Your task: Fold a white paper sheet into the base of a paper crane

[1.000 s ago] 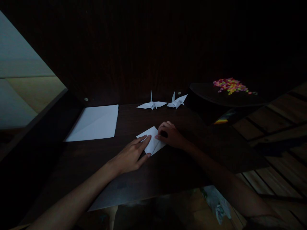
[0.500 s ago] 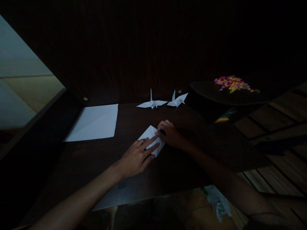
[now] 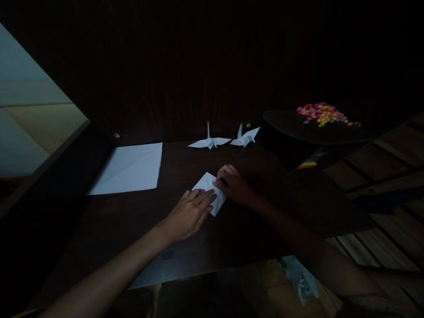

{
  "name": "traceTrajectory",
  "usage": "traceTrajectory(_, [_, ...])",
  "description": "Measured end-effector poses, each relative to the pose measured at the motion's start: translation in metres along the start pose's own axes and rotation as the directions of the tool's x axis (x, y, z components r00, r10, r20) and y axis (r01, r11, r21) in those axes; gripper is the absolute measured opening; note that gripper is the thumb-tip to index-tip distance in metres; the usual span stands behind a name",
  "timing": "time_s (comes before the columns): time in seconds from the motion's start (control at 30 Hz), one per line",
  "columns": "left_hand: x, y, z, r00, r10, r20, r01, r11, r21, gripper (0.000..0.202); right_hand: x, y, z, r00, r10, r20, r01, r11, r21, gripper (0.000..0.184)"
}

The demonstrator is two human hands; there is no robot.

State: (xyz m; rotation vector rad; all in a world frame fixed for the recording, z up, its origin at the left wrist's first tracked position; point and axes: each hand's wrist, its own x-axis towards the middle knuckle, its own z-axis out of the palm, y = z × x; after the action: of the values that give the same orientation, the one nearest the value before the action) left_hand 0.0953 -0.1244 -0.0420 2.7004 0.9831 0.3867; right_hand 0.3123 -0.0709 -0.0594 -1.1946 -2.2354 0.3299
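A small folded white paper (image 3: 208, 183) lies on the dark wooden table (image 3: 139, 229) in front of me. My left hand (image 3: 190, 212) rests flat on its near left part, fingers stretched out and pressing down. My right hand (image 3: 233, 185) sits at the paper's right edge with curled fingers pinching or pressing that edge. Both forearms reach in from the bottom of the view. The scene is very dim.
A flat white sheet (image 3: 130, 170) lies at the table's left. Two folded white paper cranes (image 3: 209, 142) (image 3: 245, 138) stand at the back edge. A pile of small colourful pieces (image 3: 321, 113) sits on a dark raised surface at the right. Wooden floor slats show at right.
My left hand slid right and forward over the folded paper, then drew its fingers back a little. The paper turned slightly. My right hand stayed at the right edge.
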Motion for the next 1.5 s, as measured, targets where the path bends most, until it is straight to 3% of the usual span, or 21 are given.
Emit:
traceTrajectory(0.17, [0.001, -0.003, 0.0, 1.0, -0.006, 0.005, 0.006, 0.998, 0.065, 0.043, -0.002, -0.002, -0.007, 0.994, -0.088, -0.066, 0.09, 0.996, 0.022, 0.009])
traceTrajectory(0.37, [0.001, -0.019, -0.005, 0.996, -0.091, -0.022, 0.093, 0.988, 0.124, 0.044, -0.006, -0.006, -0.006, 0.977, -0.211, -0.006, 0.211, 0.977, 0.021, 0.022])
traceTrajectory(0.67, [0.002, -0.022, -0.008, 0.997, -0.072, -0.038, 0.076, 0.99, 0.12, 0.048, -0.007, -0.016, 0.006, 0.978, -0.14, 0.155, 0.153, 0.986, -0.073, 0.04])
traceTrajectory(1.2, [0.003, -0.021, -0.004, 0.994, -0.091, -0.06, 0.098, 0.988, 0.122, 0.053, -0.009, -0.015, 0.009, 0.976, -0.145, 0.165, 0.158, 0.985, -0.071, 0.048])
traceTrajectory(1.5, [0.003, -0.022, -0.003, 0.984, -0.124, -0.124, 0.131, 0.99, 0.052, 0.06, -0.008, -0.017, 0.01, 0.974, -0.12, 0.19, 0.142, 0.984, -0.108, 0.051])
